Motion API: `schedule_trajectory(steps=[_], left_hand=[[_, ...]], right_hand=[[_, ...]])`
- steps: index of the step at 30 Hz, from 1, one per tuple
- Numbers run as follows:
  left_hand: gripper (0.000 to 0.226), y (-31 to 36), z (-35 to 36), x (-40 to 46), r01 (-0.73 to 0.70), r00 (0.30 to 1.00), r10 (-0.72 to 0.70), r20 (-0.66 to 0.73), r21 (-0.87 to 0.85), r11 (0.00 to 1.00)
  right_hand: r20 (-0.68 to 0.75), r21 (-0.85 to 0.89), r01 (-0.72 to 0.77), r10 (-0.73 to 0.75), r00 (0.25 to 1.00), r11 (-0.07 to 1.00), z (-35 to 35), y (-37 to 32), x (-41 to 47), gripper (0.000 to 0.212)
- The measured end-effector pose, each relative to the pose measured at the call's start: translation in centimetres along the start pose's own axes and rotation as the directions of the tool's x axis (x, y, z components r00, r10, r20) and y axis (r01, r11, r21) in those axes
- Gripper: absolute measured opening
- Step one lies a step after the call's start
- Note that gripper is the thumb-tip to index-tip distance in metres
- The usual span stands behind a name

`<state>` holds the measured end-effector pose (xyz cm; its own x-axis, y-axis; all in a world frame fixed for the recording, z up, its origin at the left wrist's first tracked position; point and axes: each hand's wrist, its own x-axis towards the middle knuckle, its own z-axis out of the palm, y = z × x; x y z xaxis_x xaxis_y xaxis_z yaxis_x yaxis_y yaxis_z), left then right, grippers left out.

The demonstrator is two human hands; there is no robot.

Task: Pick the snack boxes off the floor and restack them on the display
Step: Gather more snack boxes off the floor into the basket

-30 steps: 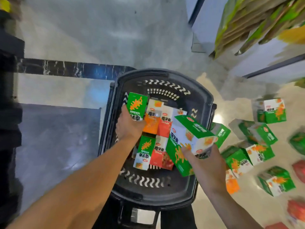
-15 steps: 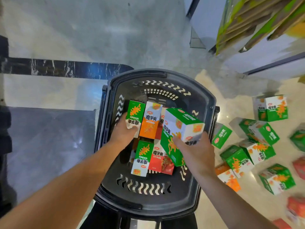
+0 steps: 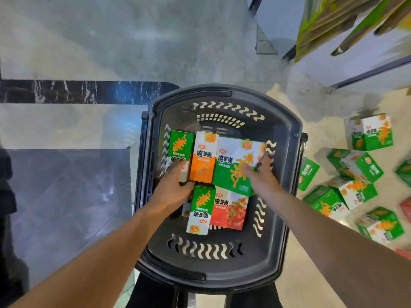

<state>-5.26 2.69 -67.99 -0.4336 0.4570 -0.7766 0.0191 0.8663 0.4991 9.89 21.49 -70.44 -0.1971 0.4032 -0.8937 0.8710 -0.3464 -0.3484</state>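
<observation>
Five snack boxes show inside the dark plastic basket [image 3: 293, 174], which stands on the pale floor [image 3: 111, 41]. Along the far row, a narrow green box [image 3: 179, 145] sits at the left, an orange box [image 3: 204, 156] stands just beside it, and a large green box [image 3: 231, 165] fills the right side, its printed face turned up. In the near row lie a second narrow green box [image 3: 201, 207] and a red box [image 3: 231, 210], side by side and touching.

The left hand [image 3: 172, 187] reaches in at the left; its fingers curl round the lower end of the narrow green box at the far left, gripping it, with the thumb side close against the orange box. The right hand [image 3: 259, 174] lies over the right part of the large green box, fingers fairly straight and spread, pressing on the top face and right edge, with one fingertip up at the box's far right corner. I cannot tell whether the thumb hooks beneath it.

To the right of the basket, several green boxes [image 3: 355, 165] lie scattered and tilted on the floor, one of them [image 3: 370, 133] standing upright farther back, and bits of red boxes [image 3: 405, 207] show at the frame's right edge. A display stand [image 3: 333, 23] with green and brown cardboard rises at the upper right. A dark marble strip [image 3: 77, 92] crosses the floor at the left.
</observation>
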Motion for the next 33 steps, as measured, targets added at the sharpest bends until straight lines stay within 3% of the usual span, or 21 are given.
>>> schedule_trajectory(steps=[3, 7, 12, 16, 21, 28, 33], left_hand=[[0.056, -0.3, -0.1, -0.1, -0.020, 1.000, 0.020, -0.001, -0.007, 1.000], [0.051, -0.7, -0.1, -0.5, -0.027, 1.000, 0.027, 0.007, -0.020, 0.999], [0.054, -1.0, -0.3, -1.2, -0.016, 0.999, 0.016, 0.028, 0.013, 1.000], [0.061, -1.0, -0.5, -2.4, 0.001, 1.000, -0.001, 0.023, 0.008, 1.000], [0.063, 1.0, -1.8, -5.1, -0.077, 0.997, 0.079, 0.000, 0.219, 0.973], [0.061, 8.1, -5.9, -15.7, -0.166, 0.978, 0.210, -0.010, 0.573, 0.802], [0.064, 13.1, -7.2, -27.7, -0.199, 0.963, 0.270, -0.018, 0.629, 0.751]], right_hand=[[0.056, 0.049, -0.019, 0.016, 0.998, 0.999, -0.6, 0.5, 0.5, 0.084], [-0.086, -0.178, -0.013, -0.002, 0.996, 0.984, 0.0, 0.6, 0.8, 0.052], [-0.099, -0.232, -0.012, -0.012, 0.995, 0.973, 0.1, 0.8, 0.4, 0.053], [-0.094, -0.291, 0.107, -0.140, 0.986, 0.951, -0.6, 0.5, -2.2, 0.062], [0.047, -0.417, 0.266, -0.271, 0.961, 0.869, -2.5, -0.2, -6.3, 0.058], [0.266, -0.609, 0.439, -0.352, 0.898, 0.660, -8.7, -3.2, -18.5, 0.057], [0.210, -0.630, 0.447, -0.415, 0.885, 0.635, -14.4, -2.9, -30.9, 0.051]])
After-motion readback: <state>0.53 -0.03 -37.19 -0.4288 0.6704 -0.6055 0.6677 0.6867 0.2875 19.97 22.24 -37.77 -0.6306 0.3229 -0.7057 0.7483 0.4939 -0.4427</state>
